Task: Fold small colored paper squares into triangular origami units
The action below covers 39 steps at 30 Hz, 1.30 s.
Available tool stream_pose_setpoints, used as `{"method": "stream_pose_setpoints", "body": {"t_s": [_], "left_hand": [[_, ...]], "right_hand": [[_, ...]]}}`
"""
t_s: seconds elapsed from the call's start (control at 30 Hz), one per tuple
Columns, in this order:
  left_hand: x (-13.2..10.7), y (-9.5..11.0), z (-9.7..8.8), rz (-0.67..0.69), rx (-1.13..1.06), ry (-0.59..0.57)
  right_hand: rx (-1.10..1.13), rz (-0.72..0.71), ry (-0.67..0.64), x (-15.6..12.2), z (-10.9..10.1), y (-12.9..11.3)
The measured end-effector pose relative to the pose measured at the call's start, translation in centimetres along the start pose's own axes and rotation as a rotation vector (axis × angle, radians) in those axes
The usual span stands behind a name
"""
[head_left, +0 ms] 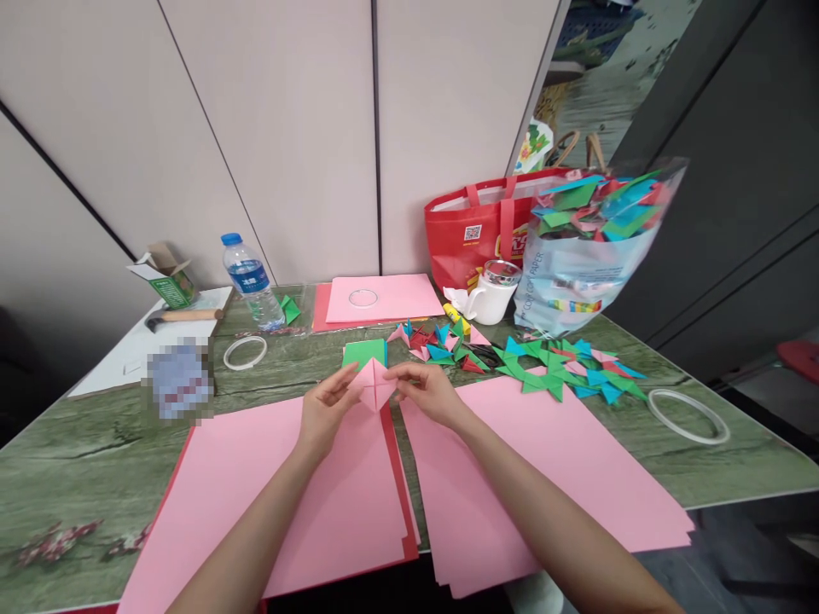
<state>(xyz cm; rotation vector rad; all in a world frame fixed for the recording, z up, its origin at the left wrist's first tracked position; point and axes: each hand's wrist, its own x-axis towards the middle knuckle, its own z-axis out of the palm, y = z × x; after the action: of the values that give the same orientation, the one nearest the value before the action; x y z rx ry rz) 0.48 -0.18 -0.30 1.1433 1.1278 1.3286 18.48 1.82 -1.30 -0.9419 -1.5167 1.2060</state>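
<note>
A small square of pink paper, turned to a diamond with crossing creases, is held up between both hands. My left hand pinches its left corner between thumb and fingers. At the right corner, my right hand pinches it the same way. Just behind the paper lies a small stack of green paper squares. Under my forearms are two spreads of large pink sheets, a left stack with red sheets beneath and a right stack.
Folded paper pieces in several colours lie at centre right, below a white mug, a red bag and a plastic bag of folded pieces. A water bottle, hammer and white ring sit left; another ring lies right.
</note>
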Motion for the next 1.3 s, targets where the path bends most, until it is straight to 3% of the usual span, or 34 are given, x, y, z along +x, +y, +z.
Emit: {"method": "stream_pose_setpoints", "body": {"t_s": [0.17,0.37,0.63,1.07,1.3], "left_hand": [[0.1,0.3,-0.1,-0.054,0.095,0.073],[-0.1,0.3,0.1,-0.099,0.12,-0.007],[-0.2,0.3,0.3,-0.121,0.107,0.005],[-0.3,0.3,0.3,-0.082,0.238,0.022],[-0.4,0.1,0.3,0.022,0.192,0.031]], "right_hand": [[-0.009,0.058,0.032,-0.2,0.4,-0.1],[0.088,0.094,0.005,-0.4,0.9,-0.1],[0.119,0.115,0.029,-0.5,1.2,-0.4],[0.1,0.129,0.019,-0.7,1.5,0.0],[0.047,0.006,0.14,-0.7,2.0,0.4]]}}
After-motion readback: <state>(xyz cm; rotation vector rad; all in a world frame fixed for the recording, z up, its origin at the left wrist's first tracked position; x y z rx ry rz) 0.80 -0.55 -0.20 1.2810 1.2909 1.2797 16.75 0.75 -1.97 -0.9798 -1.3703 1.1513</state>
